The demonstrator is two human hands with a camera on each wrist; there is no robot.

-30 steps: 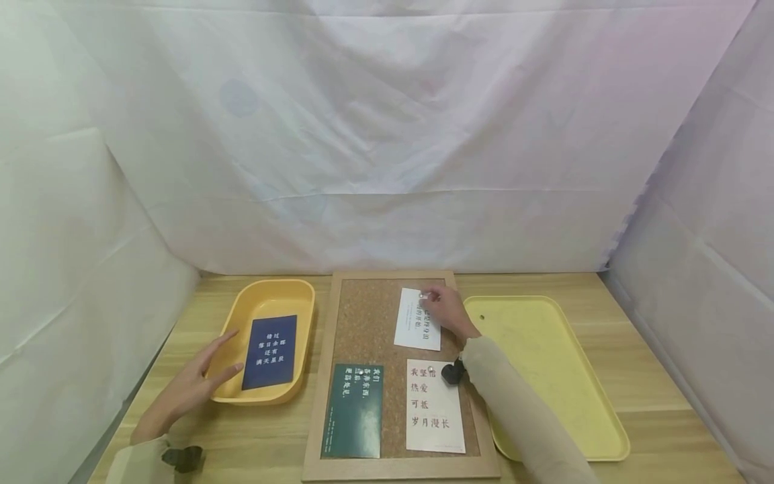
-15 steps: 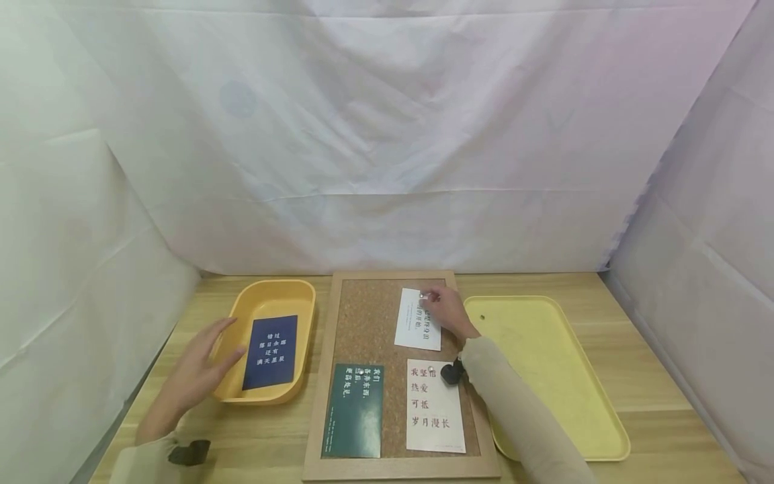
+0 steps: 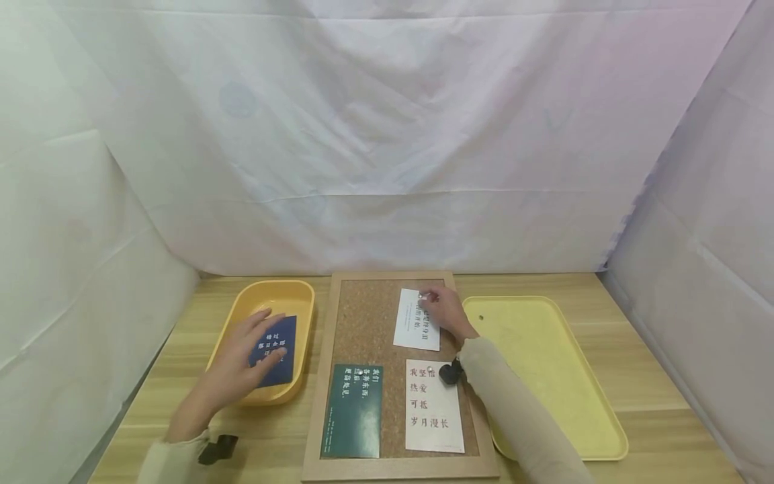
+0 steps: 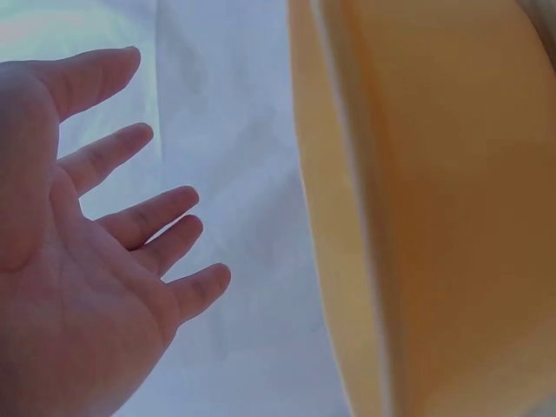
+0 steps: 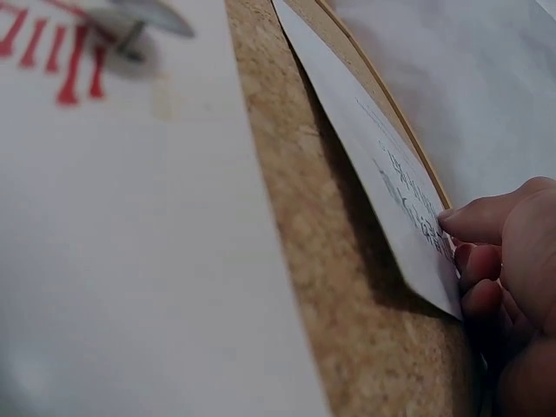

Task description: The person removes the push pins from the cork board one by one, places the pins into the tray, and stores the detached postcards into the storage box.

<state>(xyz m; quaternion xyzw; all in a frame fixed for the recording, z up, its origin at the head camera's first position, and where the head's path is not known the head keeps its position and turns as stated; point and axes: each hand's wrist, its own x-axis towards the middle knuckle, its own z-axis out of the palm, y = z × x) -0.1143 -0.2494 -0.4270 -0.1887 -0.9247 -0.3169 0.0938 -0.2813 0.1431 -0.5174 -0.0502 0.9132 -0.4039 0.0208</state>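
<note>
My right hand (image 3: 446, 310) reaches over the top right of a white card (image 3: 408, 329) on the framed cork board (image 3: 367, 316). Its fingers are curled, and the thumb and index fingertips meet at a small shiny thumbtack (image 3: 420, 296) near the card's upper edge. In the right wrist view the fingers (image 5: 482, 300) bunch at the edge of that card, which stands a little off the cork. My left hand (image 3: 238, 363) is over the yellow bin (image 3: 305, 349), fingers spread and holding nothing. Below it a dark blue card (image 3: 290, 336) lies in the bin, partly hidden.
A green card (image 3: 357, 417) and a white card with red writing (image 3: 434, 417) lie tacked on the lower board. To the right, a pale yellow tray (image 3: 544, 383) holds a tiny dark spot near its upper left corner. White cloth (image 3: 387, 134) hangs behind the wooden table.
My left hand first drew slightly off the bin's left rim, then moved right, over the blue card. My right hand has kept its place at the upper white card.
</note>
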